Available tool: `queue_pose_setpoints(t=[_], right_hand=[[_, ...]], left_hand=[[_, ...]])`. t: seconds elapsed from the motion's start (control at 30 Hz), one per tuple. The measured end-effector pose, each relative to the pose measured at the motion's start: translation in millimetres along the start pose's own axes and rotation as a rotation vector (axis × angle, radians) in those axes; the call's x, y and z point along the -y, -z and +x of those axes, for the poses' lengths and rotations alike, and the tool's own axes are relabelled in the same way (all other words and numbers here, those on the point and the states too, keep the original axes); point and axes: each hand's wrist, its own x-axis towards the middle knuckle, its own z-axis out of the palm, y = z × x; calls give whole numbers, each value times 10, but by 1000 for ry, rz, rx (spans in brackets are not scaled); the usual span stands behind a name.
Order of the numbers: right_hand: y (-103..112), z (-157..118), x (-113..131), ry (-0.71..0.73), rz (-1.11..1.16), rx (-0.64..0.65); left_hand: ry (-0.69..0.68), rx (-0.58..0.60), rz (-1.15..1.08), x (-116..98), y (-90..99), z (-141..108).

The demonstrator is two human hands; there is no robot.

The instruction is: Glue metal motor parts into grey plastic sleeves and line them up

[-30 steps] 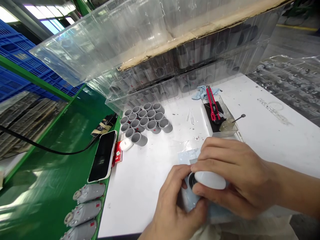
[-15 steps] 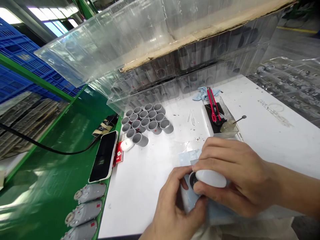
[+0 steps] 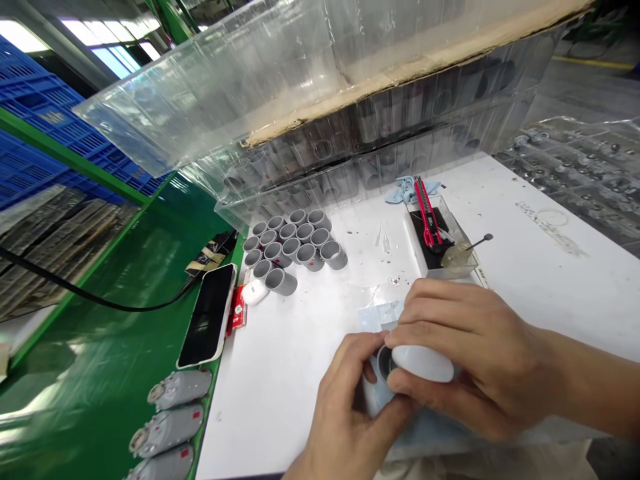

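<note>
Left hand (image 3: pixel 350 407) is pinching the dark-ringed end of a white plastic capsule (image 3: pixel 423 364), held at lower centre of the frame over a blue film sheet (image 3: pixel 377 317); right hand (image 3: pixel 480 353) is clamping its body. Risk: slippery film could be loosening the grip, dropping the capsule.

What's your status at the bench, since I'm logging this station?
Left hand and right hand on white part. Blue film beneath. Tray with red knife beyond.

Gray plastic cylinders (image 3: pixel 290 248) stand bunched on the white desk (image 3: pixel 280 407), a smartphone (image 3: pixel 206 315) lies just beside them, and a red utility knife (image 3: pixel 425 213) rests in a clear plastic tray (image 3: pixel 416 245).
</note>
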Motion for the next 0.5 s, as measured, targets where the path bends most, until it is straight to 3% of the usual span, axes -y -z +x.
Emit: queue_pose_setpoints(t=[0.17,0.3,0.5], right_hand=[[4,-10,7,18,6,-2],[12,3,11,12,3,5],[4,-2,-10,4,1,9]], left_hand=[[-93,-28,32,-43,-36,23],[-32,4,-25,-40,-23,-5],[76,-47,-101,-8,-12,-53]])
